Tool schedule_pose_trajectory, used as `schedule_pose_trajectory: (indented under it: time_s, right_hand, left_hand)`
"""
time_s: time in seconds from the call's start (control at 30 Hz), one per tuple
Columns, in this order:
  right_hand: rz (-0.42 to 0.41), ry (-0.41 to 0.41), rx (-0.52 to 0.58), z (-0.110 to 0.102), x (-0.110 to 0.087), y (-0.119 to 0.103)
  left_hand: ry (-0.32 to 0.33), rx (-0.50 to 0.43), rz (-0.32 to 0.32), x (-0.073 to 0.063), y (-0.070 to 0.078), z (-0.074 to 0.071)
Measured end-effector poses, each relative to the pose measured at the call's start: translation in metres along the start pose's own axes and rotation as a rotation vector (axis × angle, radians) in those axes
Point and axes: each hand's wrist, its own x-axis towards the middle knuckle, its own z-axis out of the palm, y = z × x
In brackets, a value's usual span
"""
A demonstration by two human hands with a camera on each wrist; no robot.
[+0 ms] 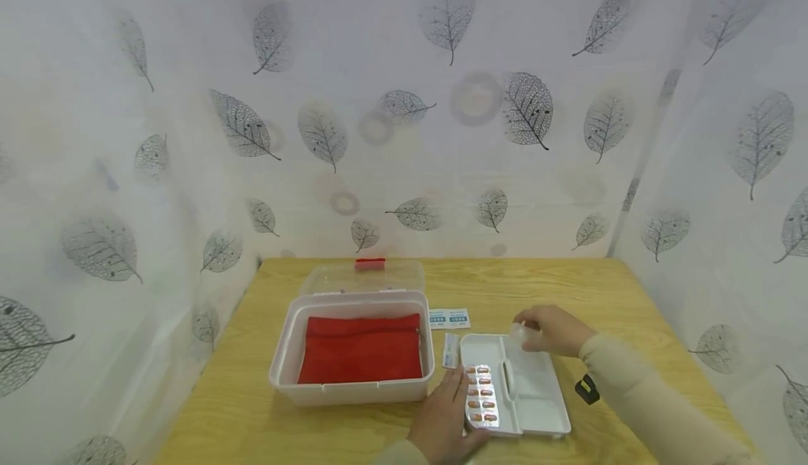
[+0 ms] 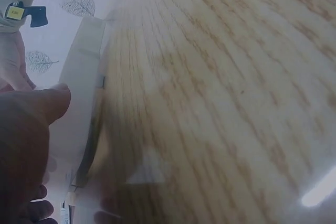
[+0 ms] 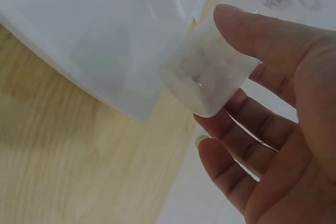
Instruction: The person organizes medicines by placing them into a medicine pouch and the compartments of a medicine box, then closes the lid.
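My right hand [image 1: 555, 330] pinches a small translucent bottle [image 3: 202, 69] between thumb and fingers, tilted over the far right part of a white divided tray [image 1: 539, 405]. Whitish round pieces show through its wall in the right wrist view. My left hand [image 1: 447, 416] rests against the tray's near left edge, fingers stretched forward and thumb [image 2: 58, 100] by the front side. A blister pack of orange-red capsules [image 1: 482, 396] lies in the tray's left compartment. The raised handle [image 1: 508, 379] stands on the divider.
Left of the tray stands an open clear box [image 1: 287, 353] holding a red zippered pouch [image 1: 360, 353]; its lid [image 1: 353, 277] leans back. Blue-and-white packets [image 1: 449, 318] and a small blue-white packet [image 1: 451, 351] lie between box and tray. Leaf-print curtains surround the wooden table [image 1: 221, 416].
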Motion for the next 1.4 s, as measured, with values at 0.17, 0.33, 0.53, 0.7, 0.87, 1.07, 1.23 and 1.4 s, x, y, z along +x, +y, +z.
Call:
schedule_pose_trajectory:
  time_s: [0.17, 0.33, 0.53, 0.7, 0.87, 1.07, 1.23, 1.4]
  right_hand:
    - [-0.002, 0.0, -0.053, 0.014, -0.003, -0.003]
    - [0.009, 0.014, -0.14, 0.025, -0.003, 0.0]
    - [-0.008, 0.016, -0.193, 0.031, -0.004, 0.0]
    - [-0.024, 0.032, -0.262, 0.033, -0.002, -0.004]
    - [-0.007, 0.038, -0.285, 0.034, -0.001, -0.005]
    - [0.011, 0.054, -0.233, 0.034, -0.002, -0.004]
    - [0.017, 0.075, -0.201, 0.032, -0.002, -0.003]
    - [0.027, 0.074, -0.17, 0.027, 0.001, -0.005]
  left_hand:
    - [0.031, -0.007, 0.001, 0.001, -0.001, 0.003]
    - [0.05, -0.004, -0.001, 0.003, -0.001, 0.004]
    - [0.05, 0.017, 0.005, 0.004, 0.0, 0.001]
    - [0.069, 0.031, 0.011, 0.004, 0.0, 0.002]
    - [0.069, 0.028, 0.014, 0.005, 0.0, 0.002]
    - [0.076, 0.032, 0.024, 0.005, -0.001, 0.001]
    - [0.068, 0.021, 0.013, 0.004, 0.0, 0.0]
    - [0.051, 0.018, 0.001, 0.004, 0.001, 0.0]
